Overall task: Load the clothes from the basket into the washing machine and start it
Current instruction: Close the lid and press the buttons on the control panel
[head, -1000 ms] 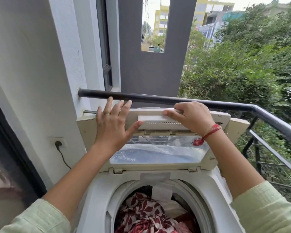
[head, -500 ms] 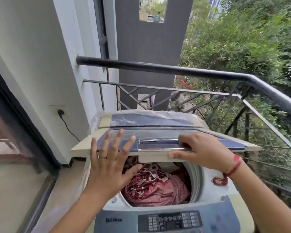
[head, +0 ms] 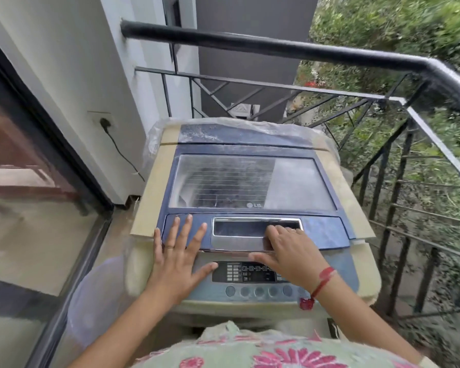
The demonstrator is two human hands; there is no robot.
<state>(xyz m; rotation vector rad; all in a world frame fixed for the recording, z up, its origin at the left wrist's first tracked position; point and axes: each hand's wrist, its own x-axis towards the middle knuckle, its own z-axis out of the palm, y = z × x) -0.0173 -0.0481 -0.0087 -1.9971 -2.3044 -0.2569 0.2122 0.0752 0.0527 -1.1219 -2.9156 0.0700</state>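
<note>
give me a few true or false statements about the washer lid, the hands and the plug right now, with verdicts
1. The blue top-loader lid with its clear window lies shut. True.
2. The left hand lies flat, fingers spread, on the lid's front edge. True.
3. The right hand grips the black balcony railing. False: its fingers rest at the lid's chrome handle recess.
4. The white wall socket is empty. False: a black plug sits in it.
</note>
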